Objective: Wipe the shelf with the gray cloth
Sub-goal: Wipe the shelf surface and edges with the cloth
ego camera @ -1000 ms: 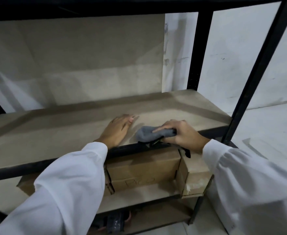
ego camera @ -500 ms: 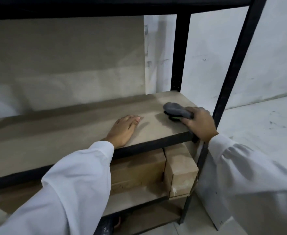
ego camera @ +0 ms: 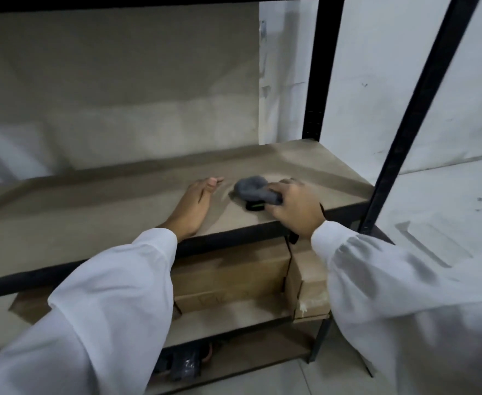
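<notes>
The shelf, a tan board in a black metal frame, spans the view from left to right. Under it, cardboard boxes sit on a lower board. The left hand lies flat on the shelf near its front edge, fingers straight and together, pointing away. Just to its right, the right hand curls its fingers round the gray cloth. The bunched cloth lies on the board right of centre. Its long axis runs from the grip at near right to a rounded free end at far left.

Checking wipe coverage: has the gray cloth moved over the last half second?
Yes. The gray cloth has slid left, away from the front right post, toward the left hand.
</notes>
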